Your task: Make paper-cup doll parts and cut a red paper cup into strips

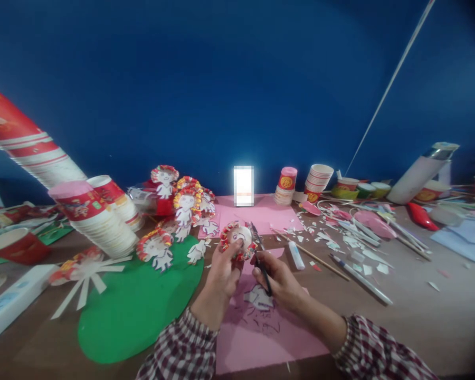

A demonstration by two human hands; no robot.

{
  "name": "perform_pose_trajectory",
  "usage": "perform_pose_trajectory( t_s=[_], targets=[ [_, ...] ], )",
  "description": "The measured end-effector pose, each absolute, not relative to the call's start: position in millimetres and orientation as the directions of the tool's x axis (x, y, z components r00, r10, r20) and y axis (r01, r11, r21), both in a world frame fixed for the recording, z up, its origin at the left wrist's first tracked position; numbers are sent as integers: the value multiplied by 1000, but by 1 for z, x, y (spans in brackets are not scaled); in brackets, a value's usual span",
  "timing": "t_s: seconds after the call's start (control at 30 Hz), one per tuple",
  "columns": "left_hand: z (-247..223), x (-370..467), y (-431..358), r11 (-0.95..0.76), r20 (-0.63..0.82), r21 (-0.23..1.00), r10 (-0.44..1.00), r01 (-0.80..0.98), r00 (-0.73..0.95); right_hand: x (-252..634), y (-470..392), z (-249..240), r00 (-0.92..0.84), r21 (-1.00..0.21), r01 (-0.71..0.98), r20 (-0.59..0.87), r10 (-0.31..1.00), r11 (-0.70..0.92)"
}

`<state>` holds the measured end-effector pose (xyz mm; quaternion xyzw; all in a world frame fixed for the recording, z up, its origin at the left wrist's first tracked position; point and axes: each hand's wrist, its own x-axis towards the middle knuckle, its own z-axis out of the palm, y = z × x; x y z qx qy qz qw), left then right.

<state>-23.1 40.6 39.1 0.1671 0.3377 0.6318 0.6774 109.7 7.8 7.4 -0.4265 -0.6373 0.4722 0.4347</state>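
Note:
Near the middle of the table, my left hand [226, 269] grips a round paper face [243, 236] with a red and yellow curled rim. My right hand [275, 274] is closed round dark-handled scissors [266, 277], whose blades point up beside the face's right edge. Below both hands lies a pink sheet [245, 348] with dark pen marks. A white paper cutout [259, 298] rests on that sheet. Several finished-looking paper figures with curled rims, one of them a figure [186, 203], stand or lie to the left.
A green paper oval [122, 322] lies at left, near stacked cups [103, 227] and a white power strip [18, 301]. Right of my hands are a glue tube [296, 256], a wooden stick [324, 261], a pen [362, 279] and paper scraps.

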Motion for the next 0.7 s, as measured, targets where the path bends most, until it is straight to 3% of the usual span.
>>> perform_pose_trajectory(
  t_s=[0.7],
  targets=[
    [35,-24,43,146,-268,634,963,-760,-38,108,5,10,-280,-998,37,38,959,50]
  ],
)
